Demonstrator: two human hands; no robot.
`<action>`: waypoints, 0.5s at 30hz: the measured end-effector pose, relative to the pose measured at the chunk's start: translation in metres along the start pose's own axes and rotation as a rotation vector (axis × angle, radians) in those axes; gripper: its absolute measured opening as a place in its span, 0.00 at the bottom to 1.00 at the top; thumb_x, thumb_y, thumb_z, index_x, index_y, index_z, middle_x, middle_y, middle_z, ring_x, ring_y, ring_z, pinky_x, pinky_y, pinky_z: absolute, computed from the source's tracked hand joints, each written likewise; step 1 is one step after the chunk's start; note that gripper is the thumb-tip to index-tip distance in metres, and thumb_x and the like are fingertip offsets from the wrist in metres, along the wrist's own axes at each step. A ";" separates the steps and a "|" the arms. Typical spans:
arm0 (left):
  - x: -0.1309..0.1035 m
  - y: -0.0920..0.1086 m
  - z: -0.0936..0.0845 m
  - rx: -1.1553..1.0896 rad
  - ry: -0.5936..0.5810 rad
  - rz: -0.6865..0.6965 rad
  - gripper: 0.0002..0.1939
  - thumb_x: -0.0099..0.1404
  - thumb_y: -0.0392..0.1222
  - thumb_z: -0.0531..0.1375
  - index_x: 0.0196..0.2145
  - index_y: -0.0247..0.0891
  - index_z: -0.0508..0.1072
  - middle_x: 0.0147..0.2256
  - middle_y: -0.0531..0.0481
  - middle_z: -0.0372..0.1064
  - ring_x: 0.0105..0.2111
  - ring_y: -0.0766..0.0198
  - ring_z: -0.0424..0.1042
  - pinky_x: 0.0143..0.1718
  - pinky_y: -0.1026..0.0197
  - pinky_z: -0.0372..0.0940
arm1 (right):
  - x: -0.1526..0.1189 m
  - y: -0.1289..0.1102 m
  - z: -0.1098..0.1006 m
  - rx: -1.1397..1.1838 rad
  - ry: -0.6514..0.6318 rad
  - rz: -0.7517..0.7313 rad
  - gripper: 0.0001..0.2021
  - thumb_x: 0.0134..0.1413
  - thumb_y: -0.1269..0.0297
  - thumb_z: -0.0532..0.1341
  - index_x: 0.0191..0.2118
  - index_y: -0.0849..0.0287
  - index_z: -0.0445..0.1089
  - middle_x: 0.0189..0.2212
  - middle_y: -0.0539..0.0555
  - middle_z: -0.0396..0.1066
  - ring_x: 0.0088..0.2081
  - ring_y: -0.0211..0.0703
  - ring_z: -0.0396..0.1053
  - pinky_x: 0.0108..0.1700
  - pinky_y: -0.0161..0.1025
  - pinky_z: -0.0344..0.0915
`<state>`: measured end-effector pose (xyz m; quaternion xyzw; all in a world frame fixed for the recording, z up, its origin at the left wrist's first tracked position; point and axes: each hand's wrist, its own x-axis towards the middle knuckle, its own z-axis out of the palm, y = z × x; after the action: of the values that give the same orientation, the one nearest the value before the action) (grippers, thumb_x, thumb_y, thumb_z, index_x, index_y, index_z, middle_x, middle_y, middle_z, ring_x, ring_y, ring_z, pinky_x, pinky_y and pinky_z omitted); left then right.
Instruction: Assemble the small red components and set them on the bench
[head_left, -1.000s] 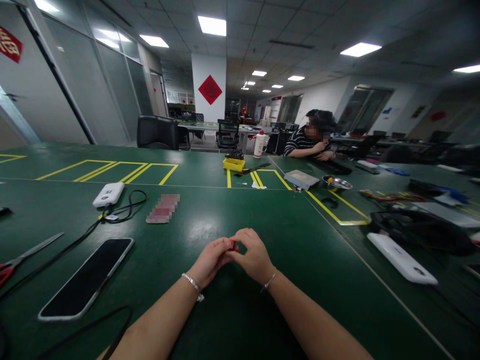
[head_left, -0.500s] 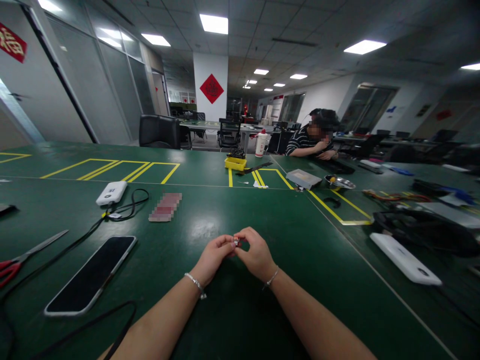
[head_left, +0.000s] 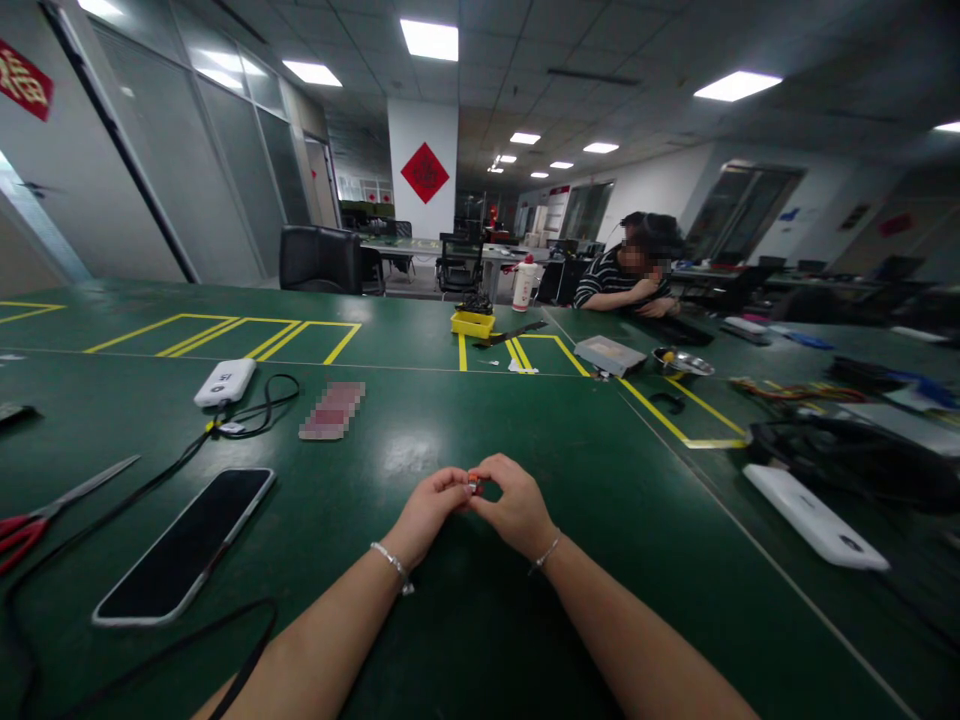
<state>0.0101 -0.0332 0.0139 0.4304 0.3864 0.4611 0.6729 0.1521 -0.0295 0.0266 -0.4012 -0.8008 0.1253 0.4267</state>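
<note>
Between the fingertips of both hands is a small orange and white object (head_left: 473,484), too small for me to tell its kind. My left hand (head_left: 433,508) pinches it from the left, thumb and fingers pressed together. From the right, my right hand (head_left: 516,505) closes thumb and forefinger on the same object. The two hands meet over the green table (head_left: 465,420). Fingers cover most of the object. On the left, a phone (head_left: 187,545) with a dark screen lies face up, and beyond it is a pink, blurred-out rectangle (head_left: 332,411).
Red-handled scissors (head_left: 45,520), a white power bank (head_left: 226,383) and a black cable (head_left: 172,470) lie left. Another white device (head_left: 814,515) and a black bag (head_left: 840,450) are right. A yellow tray (head_left: 472,324) and bottle (head_left: 524,284) stand further back. A person (head_left: 630,270) sits opposite.
The hands stay almost in the same place. A little more of the object's orange part shows between the fingertips. The whole view has shifted slightly.
</note>
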 end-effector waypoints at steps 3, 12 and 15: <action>-0.002 0.002 0.002 -0.005 0.008 -0.011 0.05 0.49 0.37 0.61 0.26 0.34 0.70 0.28 0.51 0.68 0.28 0.68 0.65 0.32 0.66 0.59 | 0.000 -0.001 0.000 0.002 -0.007 0.014 0.06 0.41 0.71 0.61 0.30 0.57 0.66 0.27 0.51 0.66 0.31 0.40 0.63 0.34 0.37 0.60; -0.004 0.005 0.003 0.001 0.010 -0.009 0.06 0.49 0.40 0.60 0.25 0.34 0.69 0.27 0.51 0.68 0.27 0.68 0.65 0.32 0.65 0.58 | -0.001 -0.003 -0.001 -0.060 -0.037 0.007 0.07 0.43 0.66 0.61 0.33 0.57 0.66 0.29 0.51 0.66 0.33 0.40 0.63 0.35 0.36 0.60; -0.003 0.003 0.003 0.022 0.022 -0.002 0.06 0.49 0.39 0.60 0.24 0.34 0.68 0.25 0.52 0.67 0.26 0.69 0.64 0.31 0.66 0.58 | -0.001 -0.005 -0.002 -0.122 -0.062 -0.004 0.05 0.43 0.65 0.61 0.30 0.57 0.66 0.28 0.51 0.65 0.32 0.40 0.63 0.35 0.36 0.59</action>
<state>0.0114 -0.0364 0.0184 0.4323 0.3991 0.4611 0.6643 0.1518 -0.0339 0.0300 -0.4210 -0.8204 0.0878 0.3768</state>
